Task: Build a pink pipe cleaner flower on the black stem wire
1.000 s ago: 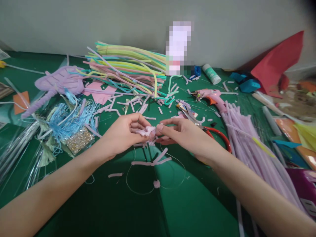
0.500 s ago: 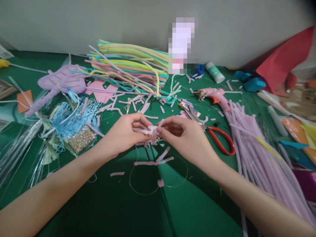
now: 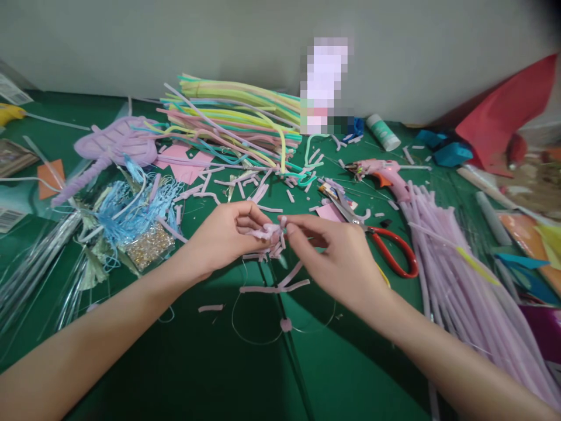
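Note:
My left hand (image 3: 223, 237) and my right hand (image 3: 337, 257) meet over the middle of a green table (image 3: 184, 362). Both pinch a small bundle of pale pink pipe cleaner pieces (image 3: 269, 234) held between them, fingers curled around it. Below the hands lie cut pink pieces (image 3: 276, 286), a thin wire loop (image 3: 258, 339) and a tiny pink ball (image 3: 286, 324). Red-handled scissors (image 3: 385, 248) lie just right of my right hand.
A pile of coloured pipe cleaners (image 3: 232, 123) lies at the back. A pink glue gun (image 3: 381, 172) and a long bundle of lilac pipe cleaners (image 3: 456, 263) sit to the right. A lilac leaf shape (image 3: 114, 146), blue threads (image 3: 131, 204) and clear wrappers (image 3: 39, 257) lie left. Red paper (image 3: 504, 117) stands far right.
My right hand has turned and slid slightly down and right while still pinching the pink bundle. The left hand has hardly moved.

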### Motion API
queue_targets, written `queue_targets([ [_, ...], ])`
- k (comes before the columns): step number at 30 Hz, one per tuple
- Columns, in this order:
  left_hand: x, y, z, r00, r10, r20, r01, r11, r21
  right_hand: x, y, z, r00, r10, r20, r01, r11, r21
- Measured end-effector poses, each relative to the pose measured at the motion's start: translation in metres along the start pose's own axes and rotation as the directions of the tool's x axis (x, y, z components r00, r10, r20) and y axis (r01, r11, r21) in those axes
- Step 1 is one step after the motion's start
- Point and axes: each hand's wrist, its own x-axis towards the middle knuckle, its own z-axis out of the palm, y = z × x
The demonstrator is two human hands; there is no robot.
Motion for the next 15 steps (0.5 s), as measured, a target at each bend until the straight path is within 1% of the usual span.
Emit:
queue_targets([
  [1, 0.000, 0.000, 0.000, 1.000, 0.007, -0.004, -0.007, 1.000, 0.011, 0.005, 0.002, -0.001, 0.993, 0.108, 0.037, -0.113, 0.979, 0.172],
  [2, -0.001, 0.001, 0.000, 1.000, 0.016, -0.007, -0.016, 1.000, 0.023, 0.010, 0.004, -0.002, 0.975, 0.203, 0.087, -0.221, 0.915, 0.339],
  [3, -0.001, 0.001, 0.000, 1.000, 0.022, -0.009, -0.022, 0.999, 0.035, 0.014, 0.006, -0.003, 0.950, 0.280, 0.137, -0.311, 0.827, 0.469],
  [4, -0.002, 0.001, 0.001, 1.000, 0.028, -0.009, -0.028, 0.999, 0.045, 0.018, 0.008, -0.003, 0.922, 0.335, 0.196, -0.386, 0.737, 0.555],
  [5, -0.002, 0.002, 0.001, 0.999, 0.034, -0.010, -0.034, 0.998, 0.053, 0.021, 0.010, -0.004, 0.892, 0.370, 0.259, -0.449, 0.662, 0.600],
  [6, -0.002, 0.002, 0.001, 0.999, 0.041, -0.011, -0.040, 0.997, 0.059, 0.023, 0.011, -0.004, 0.863, 0.390, 0.321, -0.503, 0.609, 0.613],
  [7, -0.002, 0.002, 0.002, 0.999, 0.046, -0.014, -0.045, 0.997, 0.063, 0.024, 0.011, -0.004, 0.837, 0.396, 0.377, -0.546, 0.579, 0.605],
  [8, -0.002, 0.002, 0.002, 0.999, 0.049, -0.018, -0.048, 0.997, 0.067, 0.024, 0.011, -0.004, 0.818, 0.395, 0.418, -0.575, 0.568, 0.589],
  [10, -0.002, 0.002, 0.001, 0.999, 0.047, -0.024, -0.045, 0.996, 0.079, 0.023, 0.009, -0.004, 0.807, 0.390, 0.444, -0.589, 0.584, 0.558],
  [15, -0.003, 0.003, 0.001, 1.000, 0.018, -0.015, -0.017, 0.997, 0.080, 0.020, 0.004, -0.005, 0.838, 0.382, 0.389, -0.541, 0.673, 0.504],
])
